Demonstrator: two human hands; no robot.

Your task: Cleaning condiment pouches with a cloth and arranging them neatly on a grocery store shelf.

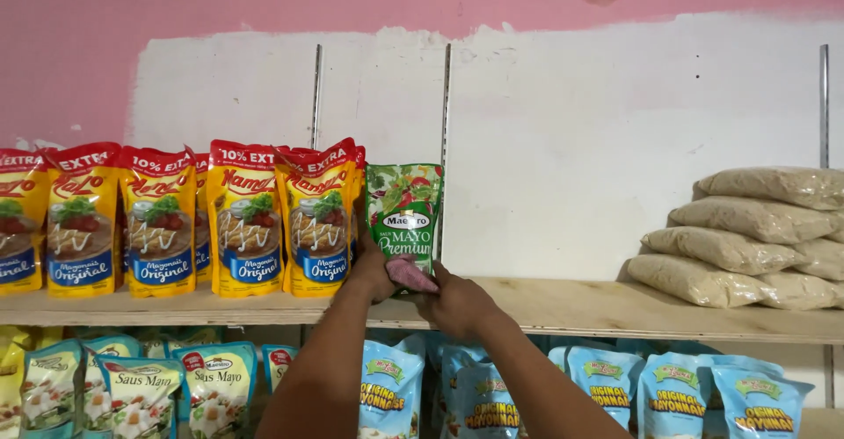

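1. Head view: a green stand-up plastic sauce pouch with a salad picture [405, 210] stands upright on the wooden shelf board [571, 305], its long axis vertical, sealed top edge up and printed front facing the camera.
2. The left hand [374, 272] is at the green pouch's lower left corner, fingers curled against it; how tightly it clamps the pouch I cannot tell.
3. The right hand [457, 303] is at the pouch's base from the right, its fingers closed on a small pink cloth [411, 275] pressed against the pouch's bottom front.
4. Just left of the green pouch, touching or nearly so, stands a row of yellow and red stand-up sauce pouches [246, 219], all upright and facing forward.
5. Well apart to the right on the same board lies a stack of clear bags filled with pale crumbs [756, 237].
6. On the shelf below stand light blue stand-up pouches [615, 386], and at the left green and white pouches [132, 391].
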